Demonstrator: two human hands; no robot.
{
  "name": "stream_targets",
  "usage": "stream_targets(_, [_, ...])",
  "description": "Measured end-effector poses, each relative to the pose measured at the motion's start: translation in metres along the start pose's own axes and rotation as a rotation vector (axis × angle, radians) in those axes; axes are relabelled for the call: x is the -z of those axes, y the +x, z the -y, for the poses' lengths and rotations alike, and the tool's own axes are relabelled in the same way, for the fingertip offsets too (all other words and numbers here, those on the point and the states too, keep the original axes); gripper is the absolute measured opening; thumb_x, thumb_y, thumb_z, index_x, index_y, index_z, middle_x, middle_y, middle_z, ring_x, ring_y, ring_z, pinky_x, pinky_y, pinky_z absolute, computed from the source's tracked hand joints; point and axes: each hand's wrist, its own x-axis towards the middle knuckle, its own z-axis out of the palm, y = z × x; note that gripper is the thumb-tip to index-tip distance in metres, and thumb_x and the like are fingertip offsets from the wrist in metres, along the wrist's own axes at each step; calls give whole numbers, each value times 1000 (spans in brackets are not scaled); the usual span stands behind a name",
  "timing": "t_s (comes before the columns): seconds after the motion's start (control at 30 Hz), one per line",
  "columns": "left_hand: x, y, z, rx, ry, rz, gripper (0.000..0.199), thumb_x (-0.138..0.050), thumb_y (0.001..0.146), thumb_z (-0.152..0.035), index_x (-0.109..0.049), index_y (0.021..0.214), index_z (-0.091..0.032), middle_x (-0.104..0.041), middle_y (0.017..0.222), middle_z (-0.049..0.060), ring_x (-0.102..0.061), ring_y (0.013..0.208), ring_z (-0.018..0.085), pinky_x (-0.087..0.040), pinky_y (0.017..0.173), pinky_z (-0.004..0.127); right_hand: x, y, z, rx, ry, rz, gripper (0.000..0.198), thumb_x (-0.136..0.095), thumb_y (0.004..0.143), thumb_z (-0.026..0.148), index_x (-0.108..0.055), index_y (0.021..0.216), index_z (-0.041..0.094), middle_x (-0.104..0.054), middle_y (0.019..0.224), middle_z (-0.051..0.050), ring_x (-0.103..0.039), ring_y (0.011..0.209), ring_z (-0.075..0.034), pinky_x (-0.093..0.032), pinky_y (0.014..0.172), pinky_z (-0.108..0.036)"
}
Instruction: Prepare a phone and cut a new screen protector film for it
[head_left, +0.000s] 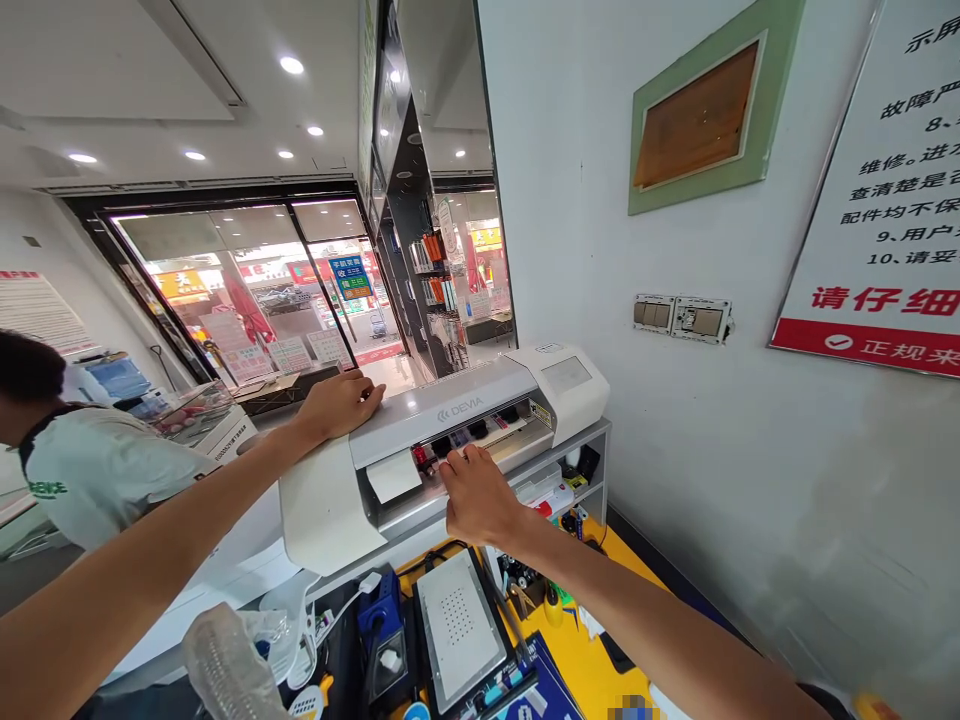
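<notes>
A white DEVIA cutting machine (pixel 442 400) stands on a shelf unit against the wall. My left hand (pixel 341 405) rests on top of its left end, fingers laid toward the back edge and the thumb apart. At the front opening, my right hand (pixel 480 495) has its fingers curled in close to the slot; whatever lies under the fingertips is hidden. Inside the opening, black rollers (pixel 478 430) and a red part (pixel 420 456) show. A white panel or sheet (pixel 394 476) sits at the slot's left side. The machine's small screen (pixel 566 373) is at its right end.
Below lie a flat metal plate device (pixel 459 620), a blue boxy unit (pixel 380 610), cables and a clear plastic bag (pixel 229 660) on a yellow surface. Small tools and bottles crowd the shelf (pixel 600 470). At left, a person in a light shirt (pixel 105 465) stands close by.
</notes>
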Motion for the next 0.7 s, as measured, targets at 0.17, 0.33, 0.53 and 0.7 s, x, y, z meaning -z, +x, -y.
stream_targets(0.17, [-3,0,3,-10,29,-14,35,-60,94,-40,-61,120,-16,-64,120,8,-64,102,24,-56,87,44,-2,-5,-1,8,32,-28,30,-60,74,15,-66,103,8,-62,99,-16,-53,98,-31,-46,90,-44])
stream_targets(0.33, [-7,1,7,-16,72,-32,32,-56,96,-45,-65,105,-16,-67,107,7,-64,95,21,-53,86,42,-6,-14,-20,-44,77,-89,35,-55,80,4,-64,114,9,-64,109,-13,-56,107,-25,-46,94,-37])
stream_targets(0.53, [-8,1,8,-46,97,-72,48,-33,98,-48,-68,85,-18,-69,102,10,-65,92,26,-46,73,36,-12,-22,-49,-106,66,-142,21,-60,89,9,-65,109,14,-65,116,-9,-56,115,-26,-44,100,-45])
stream_targets(0.7, [-7,0,5,-37,98,-83,45,-36,97,-48,-69,90,-18,-70,105,9,-64,94,25,-46,75,36,-11,-23,-47,-76,62,-148,32,-52,89,8,-64,119,11,-65,120,-14,-51,120,-28,-39,105,-43])
